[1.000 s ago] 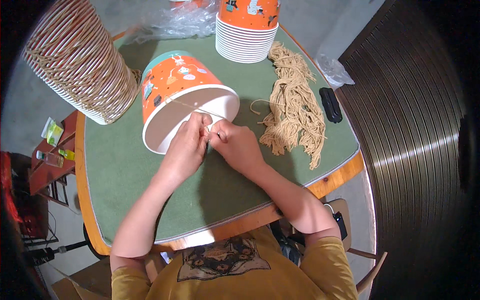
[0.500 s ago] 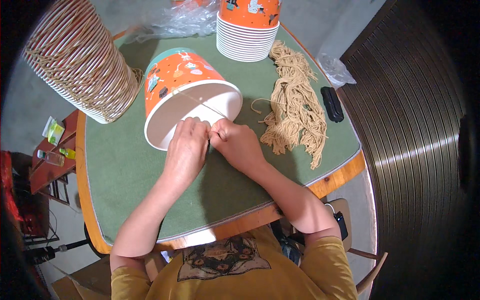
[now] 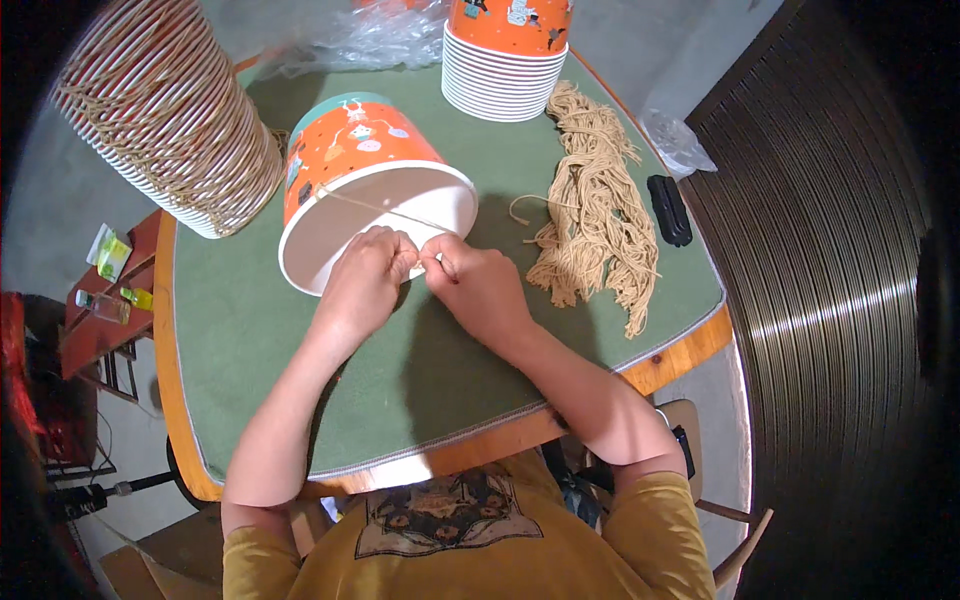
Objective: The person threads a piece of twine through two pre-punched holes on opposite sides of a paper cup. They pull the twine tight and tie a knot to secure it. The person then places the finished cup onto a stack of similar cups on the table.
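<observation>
An orange paper bucket [image 3: 360,142] with printed figures lies tilted on the table, its white open mouth facing me. A thin beige cord [image 3: 385,208] runs across the mouth from a spot on the rim towards my fingers. At the bucket's near rim, my left hand [image 3: 370,275] is closed, fingertips pinched on the cord. Just beside it my right hand [image 3: 475,285] is also closed in a pinch, and the two thumbs nearly touch. The short piece of cord between the fingertips is mostly hidden.
A bundle of beige cords [image 3: 590,210] lies to the right, beside a black oblong object [image 3: 668,210]. Nested buckets [image 3: 505,75] stand at the back. At the left leans a tall stack of buckets with cords [image 3: 175,120]. Clear plastic wrap [image 3: 350,40] lies along the far edge.
The bucket has turned slightly and shifted a little left in view. Both hands stay at its rim, and the fingertips have drawn slightly apart, still pinching.
</observation>
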Demonstrator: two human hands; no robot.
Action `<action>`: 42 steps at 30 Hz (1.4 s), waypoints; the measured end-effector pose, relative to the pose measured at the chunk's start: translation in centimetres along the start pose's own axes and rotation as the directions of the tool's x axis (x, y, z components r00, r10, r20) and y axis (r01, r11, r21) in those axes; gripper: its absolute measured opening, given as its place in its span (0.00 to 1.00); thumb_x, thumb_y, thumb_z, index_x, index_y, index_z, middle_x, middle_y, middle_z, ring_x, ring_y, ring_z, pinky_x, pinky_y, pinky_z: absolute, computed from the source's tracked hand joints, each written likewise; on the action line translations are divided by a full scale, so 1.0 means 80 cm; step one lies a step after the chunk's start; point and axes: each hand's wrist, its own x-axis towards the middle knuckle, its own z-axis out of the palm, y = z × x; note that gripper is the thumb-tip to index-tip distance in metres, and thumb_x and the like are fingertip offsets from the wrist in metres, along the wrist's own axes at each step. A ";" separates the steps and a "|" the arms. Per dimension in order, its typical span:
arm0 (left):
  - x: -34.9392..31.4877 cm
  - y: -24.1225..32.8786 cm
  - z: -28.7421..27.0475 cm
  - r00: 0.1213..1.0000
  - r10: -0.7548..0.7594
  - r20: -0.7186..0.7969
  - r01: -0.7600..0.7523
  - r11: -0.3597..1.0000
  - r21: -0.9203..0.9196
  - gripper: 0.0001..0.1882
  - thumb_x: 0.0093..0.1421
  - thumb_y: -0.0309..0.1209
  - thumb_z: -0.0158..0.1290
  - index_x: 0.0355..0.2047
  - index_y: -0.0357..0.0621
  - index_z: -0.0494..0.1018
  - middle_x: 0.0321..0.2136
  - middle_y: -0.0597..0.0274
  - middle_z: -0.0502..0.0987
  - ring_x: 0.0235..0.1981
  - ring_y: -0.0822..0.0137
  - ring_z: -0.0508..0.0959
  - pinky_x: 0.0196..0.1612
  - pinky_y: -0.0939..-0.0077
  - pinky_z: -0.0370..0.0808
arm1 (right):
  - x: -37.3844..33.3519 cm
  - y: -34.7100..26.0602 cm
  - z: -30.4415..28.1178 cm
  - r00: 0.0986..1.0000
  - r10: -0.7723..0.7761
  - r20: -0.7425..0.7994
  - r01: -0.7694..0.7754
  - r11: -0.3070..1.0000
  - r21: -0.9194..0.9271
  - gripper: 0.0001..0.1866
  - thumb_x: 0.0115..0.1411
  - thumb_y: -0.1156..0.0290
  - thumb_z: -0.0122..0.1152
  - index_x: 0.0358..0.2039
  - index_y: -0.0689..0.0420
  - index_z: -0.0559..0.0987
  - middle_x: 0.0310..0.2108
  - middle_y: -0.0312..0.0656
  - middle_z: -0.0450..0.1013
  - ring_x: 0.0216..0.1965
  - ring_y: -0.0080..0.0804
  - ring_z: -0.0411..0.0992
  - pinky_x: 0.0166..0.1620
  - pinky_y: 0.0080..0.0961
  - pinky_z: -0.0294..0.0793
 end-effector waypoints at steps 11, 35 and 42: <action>0.001 -0.009 0.004 1.000 0.007 -0.024 -0.006 1.000 0.013 0.07 0.61 0.30 0.53 0.33 0.37 0.71 0.30 0.49 0.74 0.33 0.51 0.76 0.38 0.62 0.71 | 0.006 -0.009 -0.010 0.988 0.081 0.131 -0.086 0.996 0.029 0.07 0.57 0.61 0.57 0.31 0.49 0.77 0.22 0.49 0.76 0.27 0.53 0.76 0.31 0.48 0.75; -0.027 0.010 0.020 0.939 0.207 -0.274 -0.171 0.974 0.150 0.07 0.55 0.17 0.51 0.34 0.35 0.66 0.37 0.48 0.68 0.42 0.46 0.71 0.43 0.56 0.69 | 0.033 0.010 -0.014 0.940 0.095 0.329 -0.193 0.940 0.281 0.16 0.54 0.57 0.53 0.31 0.56 0.81 0.28 0.51 0.77 0.33 0.49 0.77 0.38 0.40 0.74; -0.025 0.011 0.027 0.935 0.165 -0.313 -0.105 0.974 0.200 0.08 0.53 0.17 0.52 0.34 0.36 0.68 0.36 0.51 0.68 0.41 0.50 0.68 0.45 0.60 0.67 | 0.034 0.009 -0.018 0.925 0.102 0.366 -0.210 0.940 0.269 0.16 0.54 0.58 0.54 0.31 0.56 0.82 0.28 0.50 0.77 0.32 0.48 0.76 0.38 0.38 0.73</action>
